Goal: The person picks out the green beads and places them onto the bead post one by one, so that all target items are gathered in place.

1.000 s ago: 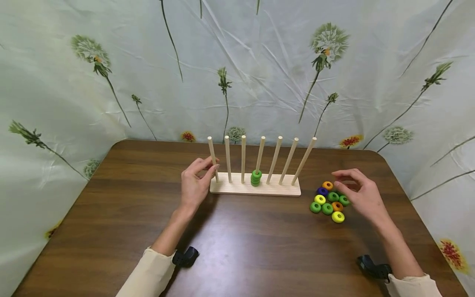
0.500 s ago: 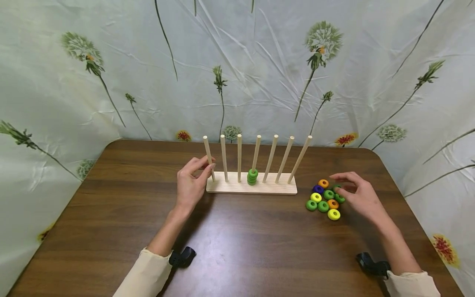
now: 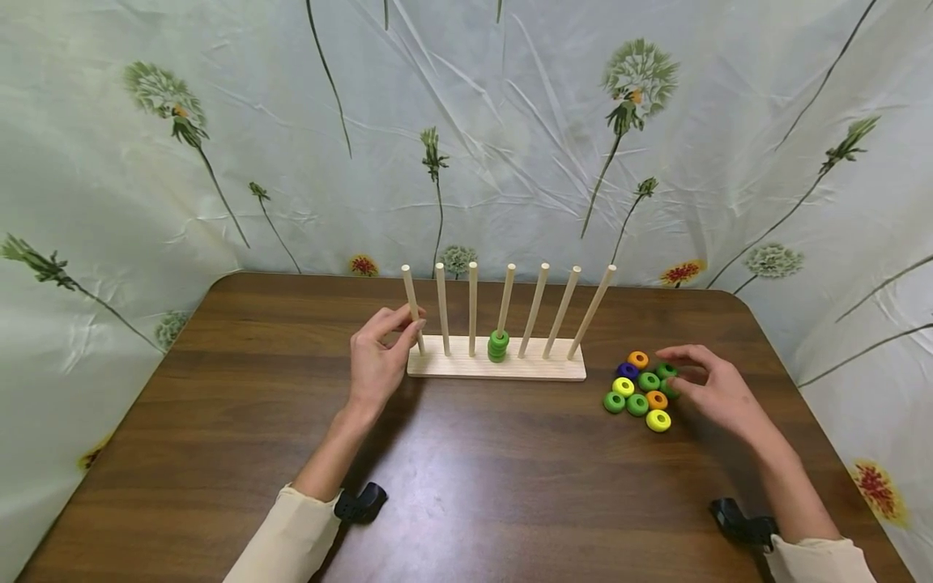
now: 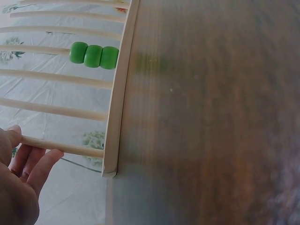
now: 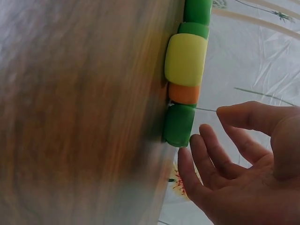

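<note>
**A:** Right, what have I got on the left grip?

**B:** It's pinching the end peg of the rack, thumb and fingers around the low part of the stick. Three green rings sit stacked on the fourth peg.

**A:** And my right grip?

**B:** Released, fingers loosely spread, tips just touching the green bead at the 3 o'clock edge of the pile. Nothing is held. From that grip, the pile lies at 9 o'clock on the counter; the rack is further out at 10.

**A:** What worries me from here?

**B:** I'd say the beads are packed tight, touching each other, so a clumsy pinch could nudge neighbours and send one rolling toward the counter's edge. Also, a hard pull on that peg might tip the rack.
</note>
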Tool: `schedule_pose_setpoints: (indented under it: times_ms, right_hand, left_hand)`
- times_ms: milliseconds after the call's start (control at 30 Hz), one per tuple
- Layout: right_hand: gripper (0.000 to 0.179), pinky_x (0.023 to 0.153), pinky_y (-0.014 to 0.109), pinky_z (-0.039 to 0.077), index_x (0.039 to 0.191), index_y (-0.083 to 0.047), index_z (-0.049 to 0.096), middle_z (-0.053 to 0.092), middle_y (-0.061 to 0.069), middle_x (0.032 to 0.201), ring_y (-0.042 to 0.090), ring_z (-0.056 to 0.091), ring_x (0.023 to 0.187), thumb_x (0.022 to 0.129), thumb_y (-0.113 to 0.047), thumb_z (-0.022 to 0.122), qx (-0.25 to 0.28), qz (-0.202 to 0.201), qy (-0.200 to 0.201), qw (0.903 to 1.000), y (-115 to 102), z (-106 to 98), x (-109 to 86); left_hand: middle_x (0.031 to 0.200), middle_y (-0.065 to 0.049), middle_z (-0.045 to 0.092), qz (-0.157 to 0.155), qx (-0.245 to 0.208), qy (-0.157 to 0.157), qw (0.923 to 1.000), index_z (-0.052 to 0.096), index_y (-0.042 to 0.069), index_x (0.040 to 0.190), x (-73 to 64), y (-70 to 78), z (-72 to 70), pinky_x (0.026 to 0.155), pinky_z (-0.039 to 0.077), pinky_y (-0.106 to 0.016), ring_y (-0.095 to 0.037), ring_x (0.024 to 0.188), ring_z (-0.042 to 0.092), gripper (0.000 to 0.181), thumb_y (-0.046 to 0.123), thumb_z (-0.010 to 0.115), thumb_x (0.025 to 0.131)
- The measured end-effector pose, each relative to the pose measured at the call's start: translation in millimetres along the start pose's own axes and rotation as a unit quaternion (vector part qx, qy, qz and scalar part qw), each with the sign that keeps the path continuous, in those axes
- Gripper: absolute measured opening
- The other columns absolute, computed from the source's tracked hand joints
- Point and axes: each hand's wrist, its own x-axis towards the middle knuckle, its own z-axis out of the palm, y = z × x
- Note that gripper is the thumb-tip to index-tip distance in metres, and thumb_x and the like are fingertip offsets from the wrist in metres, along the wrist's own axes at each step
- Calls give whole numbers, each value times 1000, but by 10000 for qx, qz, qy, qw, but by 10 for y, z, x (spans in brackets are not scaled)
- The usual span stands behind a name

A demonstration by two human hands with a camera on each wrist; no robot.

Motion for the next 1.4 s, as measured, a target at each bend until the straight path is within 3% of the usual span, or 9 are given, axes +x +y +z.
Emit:
schedule_pose_setpoints:
  times_ms: [200, 400, 533, 667, 833, 933, 1033, 1300, 1400]
  right_hand:
    - [40, 80, 1, 48, 132, 0, 65, 60, 23, 129, -16, 52, 102, 93, 8, 65, -81, -83, 91, 9999, 62, -16, 2]
    - [48, 77, 2, 49, 130, 3, 65, 57, 24, 128, -22, 44, 101, 85, 18, 62, -119, -208, 112, 9997, 104, -17, 13]
    - [54, 77, 3, 51, 130, 4, 64, 54, 25, 130, -13, 48, 104, 80, 21, 62, -133, -170, 48, 9998, 124, -13, 34]
    - [57, 77, 3, 51, 133, 5, 61, 53, 29, 133, 16, 57, 114, 79, 21, 63, -211, -38, -159, 9996, 143, -1, 52]
    - [59, 78, 4, 51, 139, 5, 57, 55, 32, 140, -4, 51, 109, 82, 16, 68, -329, 130, -414, 9985, 174, 3, 62]
    - [56, 77, 4, 51, 140, 5, 57, 55, 33, 141, -4, 54, 109, 86, 11, 71, -378, 175, -539, 9977, 183, 2, 64]
    - [51, 75, 8, 52, 139, 4, 58, 55, 33, 140, 16, 60, 109, 90, 7, 72, -435, 193, -600, 9971, 185, 0, 60]
    - [40, 93, 59, 59, 136, 4, 60, 57, 34, 139, 52, 58, 121, 96, 1, 66, -627, 178, -687, 9955, 139, -4, 80]
    - [37, 89, 58, 60, 133, 4, 62, 62, 33, 133, 49, 62, 116, 96, 1, 67, -769, 183, -602, 9951, 127, 3, 97]
  left_hand:
    - [89, -11, 71, -12, 43, 27, 10000, 81, 4, 108, 7, -6, -1, 69, 63, -13, -20, 85, 72, 16, 2, 77, 92]
    - [89, -10, 71, -5, -20, 26, 10000, 81, 4, 107, 5, 1, -2, 71, 64, -14, -19, 85, 71, 16, 1, 77, 92]
    - [90, -14, 71, 9, -45, 11, 10000, 81, 3, 108, 9, -1, -2, 71, 64, -14, -12, 86, 70, 16, 1, 77, 92]
    - [90, -14, 71, 13, -48, 19, 10000, 81, 3, 108, 5, 0, -3, 71, 64, -14, -12, 85, 69, 16, 1, 77, 92]
    - [90, -12, 70, -12, -72, -13, 10000, 81, 3, 108, -4, -4, -1, 70, 64, -15, -20, 86, 71, 16, 1, 76, 93]
    - [90, -11, 70, -25, -70, -28, 10000, 81, 3, 108, -6, -7, 1, 71, 64, -16, -21, 86, 71, 16, 1, 76, 93]
    - [89, -9, 69, -37, -60, -34, 10000, 81, 3, 108, -6, -8, 6, 71, 65, -16, -22, 86, 72, 16, 1, 76, 93]
    - [88, -5, 69, -85, -91, -45, 9999, 81, 3, 108, -3, -4, 11, 71, 65, -17, -24, 86, 73, 16, 1, 76, 93]
    - [88, -1, 69, -87, -90, -20, 9999, 81, 3, 108, -3, 2, 8, 71, 65, -17, -23, 86, 73, 16, 1, 77, 92]
